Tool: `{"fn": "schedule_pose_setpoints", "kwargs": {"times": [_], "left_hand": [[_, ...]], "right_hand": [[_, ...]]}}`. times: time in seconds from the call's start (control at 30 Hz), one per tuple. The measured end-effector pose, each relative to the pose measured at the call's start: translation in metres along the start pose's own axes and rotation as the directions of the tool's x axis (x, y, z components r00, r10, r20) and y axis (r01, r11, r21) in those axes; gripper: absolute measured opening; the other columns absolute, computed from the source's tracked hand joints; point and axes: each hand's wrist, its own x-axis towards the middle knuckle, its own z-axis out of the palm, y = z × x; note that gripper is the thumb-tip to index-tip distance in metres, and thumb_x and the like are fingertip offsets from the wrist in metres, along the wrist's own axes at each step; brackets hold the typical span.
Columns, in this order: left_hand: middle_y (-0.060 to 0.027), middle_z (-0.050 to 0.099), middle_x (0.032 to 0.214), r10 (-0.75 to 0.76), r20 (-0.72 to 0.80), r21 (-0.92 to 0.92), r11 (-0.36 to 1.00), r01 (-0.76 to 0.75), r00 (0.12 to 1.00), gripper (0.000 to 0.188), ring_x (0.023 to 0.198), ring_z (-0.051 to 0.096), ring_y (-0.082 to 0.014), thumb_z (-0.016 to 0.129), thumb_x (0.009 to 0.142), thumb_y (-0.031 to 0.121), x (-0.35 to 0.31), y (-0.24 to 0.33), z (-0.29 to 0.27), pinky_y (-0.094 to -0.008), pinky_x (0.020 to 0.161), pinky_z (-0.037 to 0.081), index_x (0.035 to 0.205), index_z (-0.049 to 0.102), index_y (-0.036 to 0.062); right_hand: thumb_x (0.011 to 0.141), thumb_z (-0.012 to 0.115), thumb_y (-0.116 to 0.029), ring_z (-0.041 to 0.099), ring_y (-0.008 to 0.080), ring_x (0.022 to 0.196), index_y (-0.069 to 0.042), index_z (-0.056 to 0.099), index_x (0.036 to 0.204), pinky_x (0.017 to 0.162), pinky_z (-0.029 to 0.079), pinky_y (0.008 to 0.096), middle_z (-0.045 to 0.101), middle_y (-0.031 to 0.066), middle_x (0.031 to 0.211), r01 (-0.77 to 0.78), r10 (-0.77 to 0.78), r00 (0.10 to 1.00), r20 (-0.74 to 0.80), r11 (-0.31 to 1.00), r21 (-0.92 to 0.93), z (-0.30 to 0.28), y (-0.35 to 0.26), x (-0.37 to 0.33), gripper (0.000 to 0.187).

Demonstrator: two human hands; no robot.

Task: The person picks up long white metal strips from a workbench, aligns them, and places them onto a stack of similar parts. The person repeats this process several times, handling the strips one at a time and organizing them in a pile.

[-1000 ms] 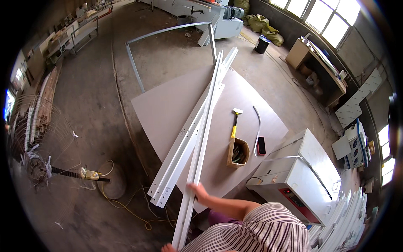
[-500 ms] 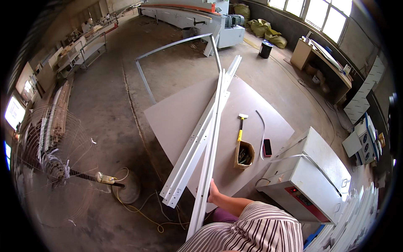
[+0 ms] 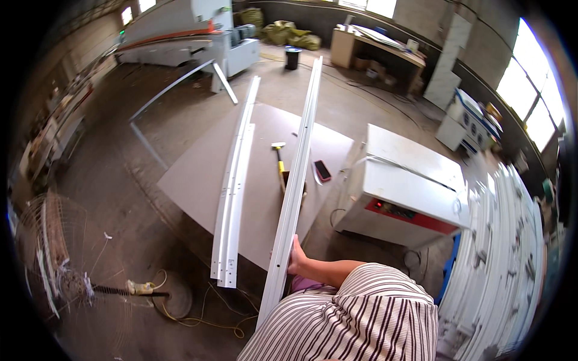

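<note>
My right hand [image 3: 297, 257] is closed around the lower part of a long white metal profile [image 3: 297, 174]. The profile slants from the lower edge up over the grey-brown tabletop [image 3: 189, 180], apart from the other strips. My left hand does not show. To its left, several white profiles [image 3: 232, 198] with small holes lie side by side on the tabletop, their near ends past its edge. A scraper with a yellow handle [image 3: 279, 157] lies between them and the held profile, which mostly hides a small box [image 3: 285, 180]. Right of it is a dark phone [image 3: 323, 171].
A white strapping machine [image 3: 409, 162] with a red panel stands to the right. Beyond it are many white profiles in a stack [image 3: 500, 259]. At the lower left stands a wire-caged fan [image 3: 66, 265] with a yellow cord [image 3: 205, 323]. A grey frame [image 3: 171, 90] stands behind the tabletop.
The held profile has swung right, away from the strips it crossed, and now covers the box. My view has turned to the right.
</note>
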Motion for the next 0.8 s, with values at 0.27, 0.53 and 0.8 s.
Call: {"fn": "schedule_pose_setpoints", "kwargs": {"times": [0.27, 0.53, 0.8], "left_hand": [[-0.0132, 0.06, 0.114, 0.131, -0.093, 0.257, 0.961, -0.103, 0.987, 0.038, 0.108, 0.056, -0.0344, 0.058, 0.082, 0.027, 0.01, -0.111, 0.008, -0.047, 0.083, 0.049, 0.113, 0.057, 0.0066], [-0.0156, 0.061, 0.108, 0.309, 0.123, 0.278, 0.901, -0.332, 0.943, 0.03, 0.104, 0.059, -0.0355, 0.055, 0.083, 0.024, 0.086, 0.015, -0.155, -0.0482, 0.082, 0.05, 0.108, 0.058, 0.0082], [-0.0087, 0.057, 0.09, 0.613, 0.279, 0.296, 0.678, -0.673, 0.74, 0.01, 0.089, 0.058, -0.0282, 0.051, 0.084, 0.018, 0.157, 0.228, -0.123, -0.0436, 0.071, 0.05, 0.091, 0.056, 0.0111]], "right_hand": [[0.078, 0.019, -0.086, 0.06, 0.0368, 0.092, -0.001, 0.057, 0.115, 0.088, 0.048, 0.0524, 0.063, 0.021, 0.101, 0.24, -0.209, 0.966, -0.153, 0.945, 0.222, -0.085, -0.033, -0.064, 0.1], [0.081, 0.021, -0.084, 0.061, 0.0372, 0.087, -0.001, 0.058, 0.113, 0.082, 0.05, 0.0533, 0.063, 0.0224, 0.097, 0.269, -0.444, 0.878, 0.179, 0.766, 0.584, -0.227, -0.112, -0.076, 0.096], [0.086, 0.037, -0.075, 0.061, 0.0299, 0.098, -0.008, 0.059, 0.115, 0.093, 0.047, 0.047, 0.065, 0.0123, 0.108, 0.683, -0.66, 0.724, -0.199, 0.649, 0.334, -0.298, -0.204, -0.133, 0.076]]}}
